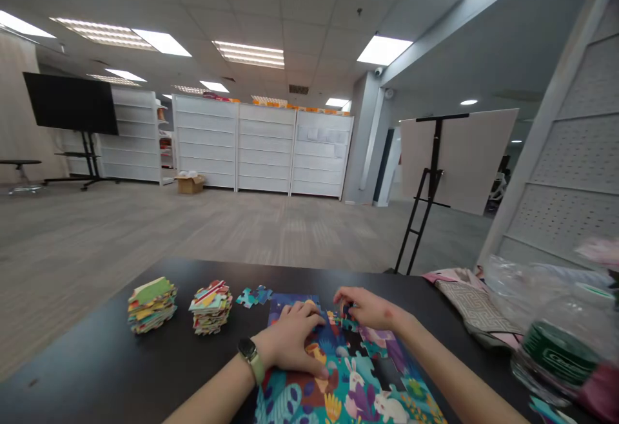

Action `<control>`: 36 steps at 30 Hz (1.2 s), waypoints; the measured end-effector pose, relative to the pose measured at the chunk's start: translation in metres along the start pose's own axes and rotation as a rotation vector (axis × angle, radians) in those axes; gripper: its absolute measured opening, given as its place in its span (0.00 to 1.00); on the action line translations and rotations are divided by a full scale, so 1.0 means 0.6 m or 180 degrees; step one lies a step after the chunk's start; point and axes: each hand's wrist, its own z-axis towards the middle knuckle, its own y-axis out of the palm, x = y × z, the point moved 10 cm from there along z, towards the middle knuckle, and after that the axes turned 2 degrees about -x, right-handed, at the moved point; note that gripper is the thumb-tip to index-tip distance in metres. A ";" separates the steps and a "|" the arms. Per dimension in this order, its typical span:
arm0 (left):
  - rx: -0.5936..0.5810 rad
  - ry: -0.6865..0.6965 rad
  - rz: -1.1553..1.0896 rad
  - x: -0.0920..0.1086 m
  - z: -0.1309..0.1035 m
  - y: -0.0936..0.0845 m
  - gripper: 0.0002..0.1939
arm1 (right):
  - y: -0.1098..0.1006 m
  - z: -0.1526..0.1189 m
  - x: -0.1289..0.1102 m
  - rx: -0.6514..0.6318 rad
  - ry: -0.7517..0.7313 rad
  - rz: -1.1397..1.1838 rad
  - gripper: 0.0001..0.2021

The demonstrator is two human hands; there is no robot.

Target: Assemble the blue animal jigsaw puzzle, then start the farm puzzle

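A colourful jigsaw puzzle [348,388] with rabbits and plants lies partly assembled on the dark table, its gaps showing the black top. My left hand [294,337], with a watch on its wrist, rests flat across the puzzle's left part, fingers spread. Over the upper right part, my right hand [370,308] has its fingers bent down and pinched on a dark blue puzzle piece [345,312], partly hidden by the fingers. Just left of the puzzle's top corner lie a few loose blue pieces [254,296].
Two stacks of puzzle pieces, a left stack [151,306] and a right stack [211,308], stand on the table [188,369]. At the right are a patterned cloth [476,301], clear plastic and a large bottle with a green label [556,353]. Beyond stands an easel board [459,160].
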 end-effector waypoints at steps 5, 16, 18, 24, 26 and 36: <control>0.0015 0.0022 -0.0014 -0.001 -0.001 0.000 0.45 | 0.009 0.018 -0.005 -0.0219 0.0005 -0.0153 0.23; -0.0048 -0.0012 -0.0040 0.004 -0.003 -0.002 0.45 | 0.003 0.006 0.018 0.0111 0.0030 -0.0047 0.15; -0.0049 -0.0020 -0.0066 0.003 -0.002 -0.002 0.45 | -0.016 -0.005 0.021 0.0396 0.0038 0.0007 0.14; -0.0058 -0.0065 -0.0120 0.000 -0.002 0.000 0.45 | -0.058 -0.064 0.068 0.1313 0.0222 0.0422 0.13; -0.0070 -0.0070 -0.0116 0.002 -0.001 -0.001 0.44 | -0.044 -0.076 0.078 0.1311 0.0355 0.0400 0.13; -0.0153 -0.0177 -0.0057 0.004 -0.001 0.000 0.44 | 0.024 -0.064 0.029 0.0874 0.0541 0.0008 0.23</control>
